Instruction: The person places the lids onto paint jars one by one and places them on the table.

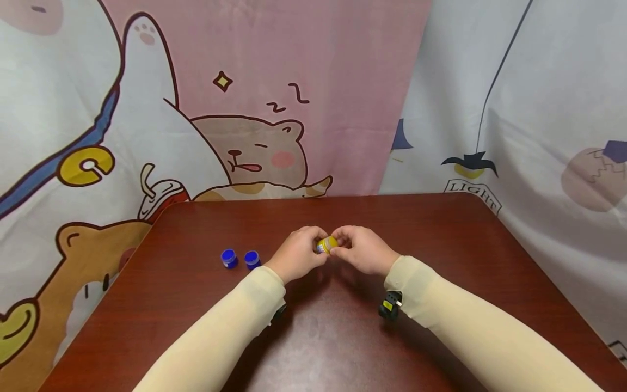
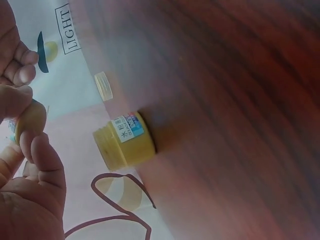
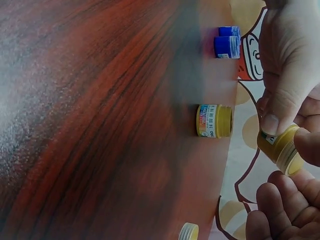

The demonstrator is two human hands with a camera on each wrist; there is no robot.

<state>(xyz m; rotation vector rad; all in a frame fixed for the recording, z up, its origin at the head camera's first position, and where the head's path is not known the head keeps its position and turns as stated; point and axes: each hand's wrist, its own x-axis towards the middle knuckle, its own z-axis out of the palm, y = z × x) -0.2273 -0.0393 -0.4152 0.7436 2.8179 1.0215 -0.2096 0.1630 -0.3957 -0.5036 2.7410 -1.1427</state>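
Gripped around the body by the thumb and fingers of the left hand [image 1: 300, 254], and pinched at the pale ridged cap [image 3: 288, 157] by the right hand [image 1: 363, 249]: a small yellow jar [image 1: 326, 245]. Held up and tilted near the middle of the head view, partly covered there by fingertips. Label half hidden under a thumb in the right wrist view, lettering too small to read. Turned base-on in the left wrist view, with the cap out of sight and much of both hands cut off at the nine o'clock edge. Cannot tell whether tight or loose at the cap.

Hidden in the head view yet plain in both wrist views: an open yellow jar [image 2: 129, 147], upright on the brown table [image 1: 431, 228], threaded neck bare, contents not visible. At three o'clock from the held jar in the left wrist view, at ten o'clock in the right. At eleven o'clock from the open one in the left wrist view, a loose lid [image 2: 103, 86]; cut off at the six o'clock edge in the right.

Well apart, towards nine o'clock in the head view: two blue jars [image 1: 229, 258], upright, just beside each other, overlapping in the right wrist view.
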